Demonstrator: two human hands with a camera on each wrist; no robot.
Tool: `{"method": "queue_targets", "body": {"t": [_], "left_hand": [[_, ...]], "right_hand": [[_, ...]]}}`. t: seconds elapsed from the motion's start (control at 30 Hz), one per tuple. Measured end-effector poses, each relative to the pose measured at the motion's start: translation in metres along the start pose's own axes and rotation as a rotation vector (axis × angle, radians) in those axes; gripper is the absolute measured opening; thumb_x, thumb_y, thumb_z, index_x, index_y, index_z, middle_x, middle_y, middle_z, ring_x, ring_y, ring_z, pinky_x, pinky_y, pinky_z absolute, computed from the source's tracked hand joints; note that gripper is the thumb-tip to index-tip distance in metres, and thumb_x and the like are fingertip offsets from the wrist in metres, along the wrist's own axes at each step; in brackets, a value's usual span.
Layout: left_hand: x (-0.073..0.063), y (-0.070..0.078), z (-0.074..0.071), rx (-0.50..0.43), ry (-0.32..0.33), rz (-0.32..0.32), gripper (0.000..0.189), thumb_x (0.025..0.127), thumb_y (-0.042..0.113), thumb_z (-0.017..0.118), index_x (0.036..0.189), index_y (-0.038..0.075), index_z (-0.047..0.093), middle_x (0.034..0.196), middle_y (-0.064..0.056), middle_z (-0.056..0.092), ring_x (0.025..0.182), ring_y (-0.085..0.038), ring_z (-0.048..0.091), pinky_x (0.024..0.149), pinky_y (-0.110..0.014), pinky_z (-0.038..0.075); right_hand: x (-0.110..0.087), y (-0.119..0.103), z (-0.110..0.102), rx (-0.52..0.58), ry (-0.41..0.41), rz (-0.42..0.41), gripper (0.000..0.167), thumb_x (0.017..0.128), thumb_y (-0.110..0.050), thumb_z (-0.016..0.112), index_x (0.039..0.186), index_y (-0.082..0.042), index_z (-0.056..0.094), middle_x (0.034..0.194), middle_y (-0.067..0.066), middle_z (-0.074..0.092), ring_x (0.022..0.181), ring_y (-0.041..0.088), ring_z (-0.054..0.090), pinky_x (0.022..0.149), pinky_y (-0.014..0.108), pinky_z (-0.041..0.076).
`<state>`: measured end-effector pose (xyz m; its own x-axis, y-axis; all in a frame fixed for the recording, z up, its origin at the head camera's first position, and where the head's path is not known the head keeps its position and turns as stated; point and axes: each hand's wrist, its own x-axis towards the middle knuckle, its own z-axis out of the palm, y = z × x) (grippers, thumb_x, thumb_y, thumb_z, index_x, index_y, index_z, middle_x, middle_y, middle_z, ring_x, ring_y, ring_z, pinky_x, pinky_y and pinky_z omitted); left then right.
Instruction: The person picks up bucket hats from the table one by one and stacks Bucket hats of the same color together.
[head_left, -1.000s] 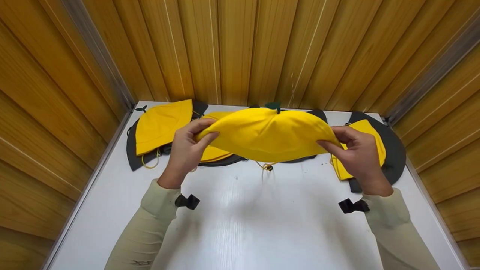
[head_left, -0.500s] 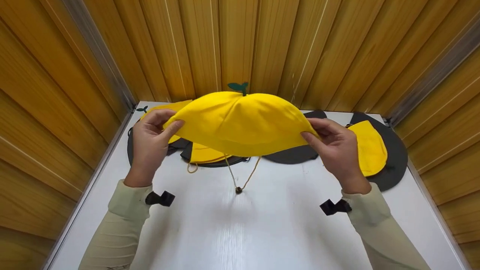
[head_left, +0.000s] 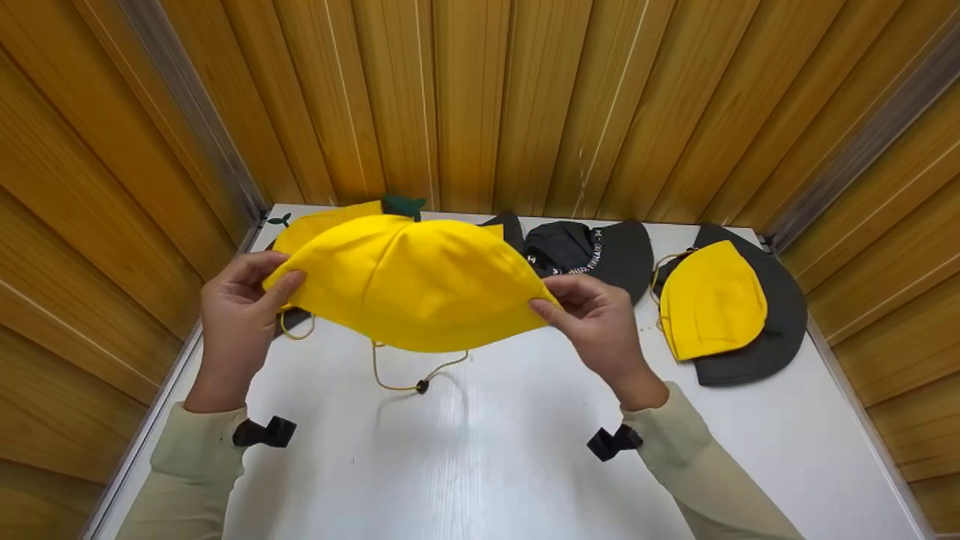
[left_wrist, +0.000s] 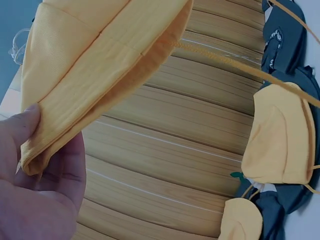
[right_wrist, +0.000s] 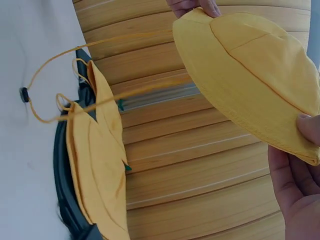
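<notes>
A yellow bucket hat (head_left: 420,285) with a green sprout on its crown is stretched between both hands above the table. My left hand (head_left: 244,322) pinches one end of its brim between thumb and fingers. The opposite end is pinched by my right hand (head_left: 596,322). From the underside hangs a yellow chin cord (head_left: 390,387) with a dark toggle (head_left: 422,386). In the left wrist view the brim (left_wrist: 95,120) is folded flat at the thumb. The right wrist view shows the hat's outer side (right_wrist: 250,75) with both hands on it.
Along the back of the white table (head_left: 465,480) lie several hats. At the right a yellow hat (head_left: 712,300) rests on a black hat (head_left: 784,322). A black cap with white lettering (head_left: 574,247) lies mid-back. Left-hand hats are partly hidden behind the held one. Wood-look panels (head_left: 472,97) enclose the table.
Both hands have carried the yellow bucket hat to the left, up and then lower again. The black lettered cap and the yellow hat at the right have come into fuller view.
</notes>
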<state>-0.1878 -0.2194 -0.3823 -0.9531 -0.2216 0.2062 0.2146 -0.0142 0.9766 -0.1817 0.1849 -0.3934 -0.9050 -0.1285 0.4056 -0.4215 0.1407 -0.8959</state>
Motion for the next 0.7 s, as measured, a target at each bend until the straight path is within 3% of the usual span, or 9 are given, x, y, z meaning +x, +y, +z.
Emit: {"method": "queue_targets", "body": {"t": [0.17,0.43,0.7], "left_hand": [[-0.013,-0.028,-0.014,0.164,-0.045,-0.068,0.04,0.092,0.028,0.077,0.124,0.006,0.067,0.12,-0.002,0.067,0.104,-0.014,0.071,0.089,-0.021,0.059],[-0.036,-0.08,-0.034,0.372,-0.107,-0.263,0.05,0.093,0.041,0.073,0.132,0.012,0.065,0.133,-0.006,0.063,0.105,-0.006,0.068,0.088,-0.017,0.058],[-0.044,-0.118,-0.04,0.513,-0.169,-0.45,0.046,0.097,0.03,0.072,0.138,0.014,0.061,0.136,-0.015,0.06,0.107,-0.021,0.065,0.084,-0.019,0.06]], "right_hand": [[-0.02,0.032,0.013,0.01,-0.022,0.079,0.024,0.088,-0.016,0.08,0.111,-0.011,0.077,0.107,0.007,0.076,0.093,0.024,0.076,0.083,0.033,0.064],[-0.05,0.08,0.034,0.015,-0.047,0.254,0.028,0.084,-0.019,0.085,0.108,-0.007,0.076,0.1,0.011,0.077,0.085,0.019,0.075,0.077,0.028,0.064],[-0.071,0.116,0.049,-0.08,-0.066,0.392,0.034,0.082,-0.022,0.088,0.109,-0.006,0.076,0.095,0.011,0.076,0.082,0.016,0.072,0.074,0.021,0.061]]}}
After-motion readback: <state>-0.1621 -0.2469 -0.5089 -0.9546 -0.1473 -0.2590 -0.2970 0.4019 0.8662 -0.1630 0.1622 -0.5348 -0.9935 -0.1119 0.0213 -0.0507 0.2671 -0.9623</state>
